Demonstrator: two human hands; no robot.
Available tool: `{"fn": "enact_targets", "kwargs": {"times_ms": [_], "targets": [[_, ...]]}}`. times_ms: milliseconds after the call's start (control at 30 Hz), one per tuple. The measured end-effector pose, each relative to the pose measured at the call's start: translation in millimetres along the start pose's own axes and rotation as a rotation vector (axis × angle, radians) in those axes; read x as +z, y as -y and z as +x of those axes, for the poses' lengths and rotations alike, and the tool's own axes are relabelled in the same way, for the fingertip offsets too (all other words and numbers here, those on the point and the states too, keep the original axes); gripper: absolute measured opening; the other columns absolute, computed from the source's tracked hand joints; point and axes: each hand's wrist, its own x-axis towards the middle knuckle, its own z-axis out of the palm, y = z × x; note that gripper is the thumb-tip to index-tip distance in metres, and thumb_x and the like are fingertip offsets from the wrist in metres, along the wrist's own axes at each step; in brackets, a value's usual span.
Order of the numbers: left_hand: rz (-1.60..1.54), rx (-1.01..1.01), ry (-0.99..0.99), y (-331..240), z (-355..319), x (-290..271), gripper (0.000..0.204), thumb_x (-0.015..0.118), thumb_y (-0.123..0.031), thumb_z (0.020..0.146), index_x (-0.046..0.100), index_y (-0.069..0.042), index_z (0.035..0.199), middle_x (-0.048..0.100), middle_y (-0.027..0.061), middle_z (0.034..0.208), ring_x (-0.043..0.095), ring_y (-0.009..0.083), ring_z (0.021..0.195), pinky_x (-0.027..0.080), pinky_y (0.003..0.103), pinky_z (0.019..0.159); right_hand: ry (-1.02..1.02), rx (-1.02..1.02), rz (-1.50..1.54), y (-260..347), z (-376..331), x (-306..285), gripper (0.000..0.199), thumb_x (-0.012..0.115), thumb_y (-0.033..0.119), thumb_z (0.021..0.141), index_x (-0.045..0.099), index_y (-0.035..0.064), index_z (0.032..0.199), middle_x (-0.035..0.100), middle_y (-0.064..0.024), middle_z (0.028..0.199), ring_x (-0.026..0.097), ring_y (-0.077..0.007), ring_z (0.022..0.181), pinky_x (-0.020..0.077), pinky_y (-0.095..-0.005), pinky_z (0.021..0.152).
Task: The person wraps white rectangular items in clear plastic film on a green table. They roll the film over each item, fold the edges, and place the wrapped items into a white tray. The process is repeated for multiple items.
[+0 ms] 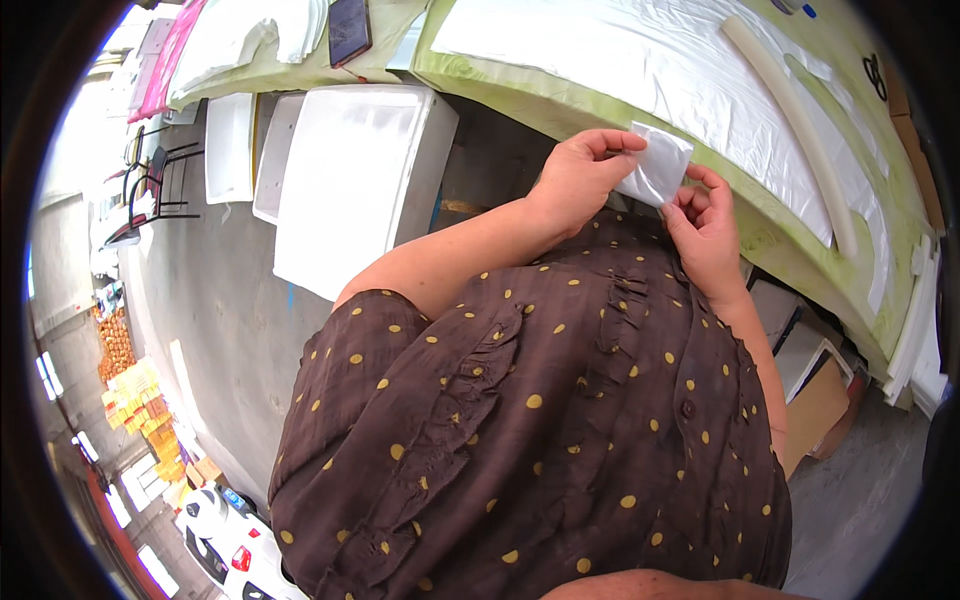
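Between my hands is a small, square, shiny white plastic packet (657,170), its surface creased, held up at the near edge of the green-covered table (440,62). With thumb and fingers closed, my left hand (590,172) pinches its left side near the top. My right hand (706,228) grips the lower right corner, fingers curled around behind it. Whether anything is inside the packet cannot be made out. Just beyond it, a large white plastic sheet (570,38) is spread over the table.
A long pale foam tube (790,110) lies across the sheet. To the left stand a large white plastic bin (350,180) and smaller white bins. A dark tablet or phone (349,32) rests on the table. Cardboard (815,405) leans underneath at right; a chair (150,190) stands far left.
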Motion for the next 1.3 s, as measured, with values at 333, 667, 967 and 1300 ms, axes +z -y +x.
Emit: {"fn": "enact_targets", "kwargs": {"times_ms": [333, 667, 967, 1300], "targets": [[-0.114, 0.178, -0.224, -31.7, -13.9, -69.8, 0.024, 0.063, -0.001, 0.089, 0.069, -0.004, 0.113, 0.067, 0.0026, 0.094, 0.055, 0.0094, 0.075, 0.047, 0.024, 0.070, 0.044, -0.042, 0.032, -4.1, 3.8, -4.5, 0.044, 0.062, -0.001, 0.096, 0.045, 0.0036, 0.136, 0.058, -0.0011, 0.098, 0.053, -0.0063, 0.084, 0.0457, -0.0215, 0.075], [0.447, 0.234, -0.960, -119.6, -18.0, -359.4, 0.028, 0.056, -0.004, 0.090, 0.069, -0.005, 0.115, 0.067, 0.0072, 0.106, 0.065, 0.0172, 0.092, 0.054, 0.031, 0.085, 0.094, -0.005, 0.012, -11.8, 6.0, -11.4, 0.029, 0.060, 0.000, 0.099, 0.056, 0.0034, 0.127, 0.057, 0.0019, 0.096, 0.051, -0.0048, 0.082, 0.0442, -0.0205, 0.075], [0.707, 0.035, -0.813, -66.5, 22.7, -357.8, 0.029, 0.058, -0.004, 0.088, 0.075, -0.005, 0.112, 0.072, 0.0037, 0.091, 0.063, 0.0120, 0.077, 0.050, 0.027, 0.071, 0.104, 0.021, -0.027, -4.1, 5.7, -8.2, 0.025, 0.060, 0.002, 0.100, 0.059, 0.0030, 0.124, 0.058, 0.0020, 0.097, 0.053, -0.0050, 0.085, 0.0452, -0.0205, 0.077], [1.347, 0.156, -0.709, -36.0, 23.1, -331.5, 0.030, 0.063, -0.018, 0.090, 0.075, -0.020, 0.118, 0.059, 0.0074, 0.134, 0.059, 0.0266, 0.118, 0.048, 0.036, 0.103, 0.082, 0.051, -0.038, -7.1, 2.9, -9.9, 0.023, 0.061, 0.002, 0.099, 0.060, 0.0031, 0.123, 0.058, 0.0023, 0.096, 0.053, -0.0046, 0.085, 0.0455, -0.0203, 0.078]]}}
